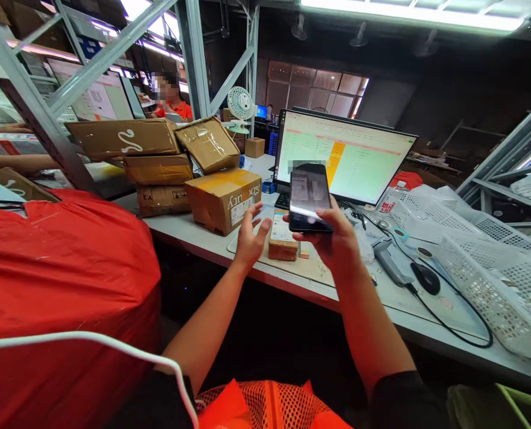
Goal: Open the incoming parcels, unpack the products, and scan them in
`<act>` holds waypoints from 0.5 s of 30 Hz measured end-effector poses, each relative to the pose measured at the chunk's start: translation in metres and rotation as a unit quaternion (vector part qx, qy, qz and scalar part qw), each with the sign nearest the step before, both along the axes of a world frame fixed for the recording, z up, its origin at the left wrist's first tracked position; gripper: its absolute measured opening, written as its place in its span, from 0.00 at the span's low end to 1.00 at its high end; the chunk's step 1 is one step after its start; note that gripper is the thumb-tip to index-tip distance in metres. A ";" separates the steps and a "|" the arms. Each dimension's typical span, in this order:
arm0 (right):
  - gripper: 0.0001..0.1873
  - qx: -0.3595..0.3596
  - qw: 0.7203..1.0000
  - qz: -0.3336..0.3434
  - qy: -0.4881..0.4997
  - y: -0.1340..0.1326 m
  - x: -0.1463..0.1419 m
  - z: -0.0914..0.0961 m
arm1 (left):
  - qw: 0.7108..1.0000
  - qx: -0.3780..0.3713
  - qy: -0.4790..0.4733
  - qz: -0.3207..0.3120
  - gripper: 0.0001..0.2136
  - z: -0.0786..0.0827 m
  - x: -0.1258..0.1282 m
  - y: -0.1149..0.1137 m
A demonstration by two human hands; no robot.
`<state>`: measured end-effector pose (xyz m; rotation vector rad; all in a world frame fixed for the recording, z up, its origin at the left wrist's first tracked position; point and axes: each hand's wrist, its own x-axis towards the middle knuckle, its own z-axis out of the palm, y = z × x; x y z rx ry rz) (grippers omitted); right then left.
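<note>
My right hand [337,241] is shut on a black phone [309,196], held up screen-toward-me above the desk. Under it a small brown parcel [282,241] with a white label lies on a tan mat [305,267]. My left hand [250,235] hovers just left of that parcel, fingers spread and holding nothing. A larger taped carton [223,199] sits beyond the left hand.
A monitor [350,158] showing a spreadsheet stands behind the phone. Stacked cartons [158,170] sit at left, a big red sack [64,262] nearer me. A barcode scanner [393,262], mouse [427,278] and white baskets [493,280] lie right. Another person in orange [171,98] sits beyond.
</note>
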<state>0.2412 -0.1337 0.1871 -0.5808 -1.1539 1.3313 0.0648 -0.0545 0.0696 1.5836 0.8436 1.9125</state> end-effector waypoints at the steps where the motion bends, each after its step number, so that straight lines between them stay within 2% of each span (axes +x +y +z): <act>1: 0.36 0.000 1.000 0.012 -0.021 0.000 0.013 0.001 | 1.000 -0.021 0.014 -0.004 0.32 -0.004 -0.010 0.011; 3: 0.37 -0.002 0.997 0.033 -0.071 0.004 0.040 0.003 | 0.998 -0.016 0.062 -0.026 0.37 -0.003 -0.031 0.030; 5: 0.41 -0.003 0.992 0.046 -0.116 0.009 0.067 0.002 | 0.989 0.010 0.138 -0.057 0.43 0.006 -0.048 0.044; 8: 0.49 -0.012 0.987 0.066 -0.147 0.018 0.096 -0.009 | 0.963 -0.035 0.246 -0.102 0.60 0.010 -0.051 0.054; 11: 0.51 -0.035 0.988 0.064 -0.135 0.021 0.110 -0.027 | 0.941 -0.118 0.291 -0.127 0.71 -0.015 -0.028 0.048; 13: 0.53 -0.052 0.990 0.050 -0.122 0.021 0.115 -0.039 | 0.937 -0.133 0.294 -0.133 0.69 -0.038 -0.008 0.041; 15: 0.53 -0.066 0.991 0.035 -0.108 0.018 0.118 -0.048 | 0.941 -0.131 0.291 -0.113 0.62 -0.055 0.008 0.037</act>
